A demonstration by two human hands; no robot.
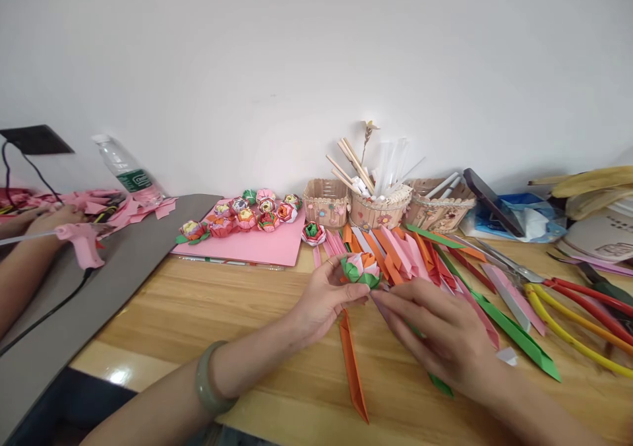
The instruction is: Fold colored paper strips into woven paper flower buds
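My left hand (329, 294) holds a folded paper flower (362, 270) between thumb and fingers, above the wooden table. Green petals form its outer ring, with pink, white and orange ones inside. My right hand (435, 324) is closed, its fingertips pinching the flower's lower right edge; the exact spot is partly covered by the fingers. Below my hands an orange folded paper strip (352, 373) lies on the table, and a green strip (439, 384) shows partly under my right hand. Another finished-looking paper flower (314, 233) sits just behind my left hand.
Several paper flowers (246, 218) stand on pink paper sheets (281, 245). Folded strips (395, 251) lie before baskets (380, 208) holding sticks. Scissors and pliers with red handles (593, 294) and yellow handles (558, 327) are at right. At left, another person's hand (54, 218) is near a pink glue gun (84, 243).
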